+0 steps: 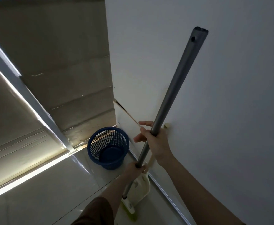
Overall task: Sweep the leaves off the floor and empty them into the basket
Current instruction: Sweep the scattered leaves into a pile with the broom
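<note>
Opening of the sweeping step, judged from how things lie. Your left hand [137, 166] is curled round the lower shaft of the broom [173, 88]. Your right hand [157, 143] holds the shaft higher up, with two fingers sticking out loose to the left rather than wrapped. The shaft stands steeply tilted. The broom head [129, 208] rests at the wall-side edge of the floor [51, 184], just beside the cream dustpan [143, 184], which leans at the foot of the wall [230, 95]. The blue basket [107, 146] stands upright in the far corner of the floor and looks empty. No leaves show in this view, so nothing seems swept yet. The next move calls for you to close the right hand fully, lift the broom head clear of the dustpan, and turn toward the open floor to find the leaves
</note>
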